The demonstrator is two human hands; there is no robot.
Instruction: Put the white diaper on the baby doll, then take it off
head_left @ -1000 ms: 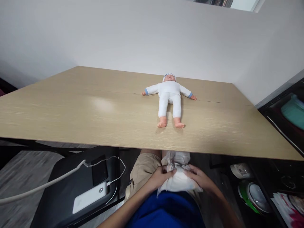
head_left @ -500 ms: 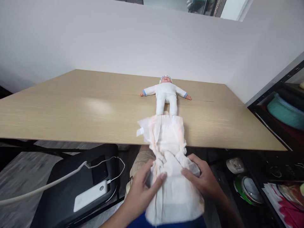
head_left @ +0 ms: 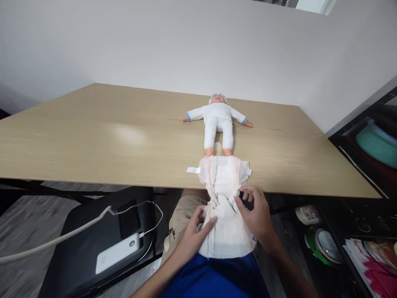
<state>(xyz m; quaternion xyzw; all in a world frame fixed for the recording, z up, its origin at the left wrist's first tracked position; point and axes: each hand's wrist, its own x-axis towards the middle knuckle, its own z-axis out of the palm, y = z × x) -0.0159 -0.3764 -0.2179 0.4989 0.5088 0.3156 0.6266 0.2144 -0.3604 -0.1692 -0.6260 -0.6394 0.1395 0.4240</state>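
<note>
A white disposable diaper (head_left: 228, 227) lies unfolded, its far half on the table and its near half over my lap. Its side tabs are spread out at the far end, and the middle is gathered in ruffles. My left hand (head_left: 197, 231) grips the diaper's left edge, thumb on top and fingers partly hidden beneath. On the opposite edge, my right hand (head_left: 254, 209) pinches the ruffle between thumb and curled fingers. Beyond the diaper a baby doll (head_left: 218, 118) in white clothes and a cap lies on its back, arms spread, feet near the diaper's far edge.
The wooden table (head_left: 124, 145) reaches back to a pale wall. Below left, a black chair seat (head_left: 80, 231) carries a white power bank (head_left: 118, 253) with a cable and a dark phone (head_left: 129, 219). Dark shelves (head_left: 328, 211) with containers stand at the right.
The diaper has moved forward onto the table and its right tab now shows spread. My right hand has shifted forward along the edge; the doll's feet have come into view.
</note>
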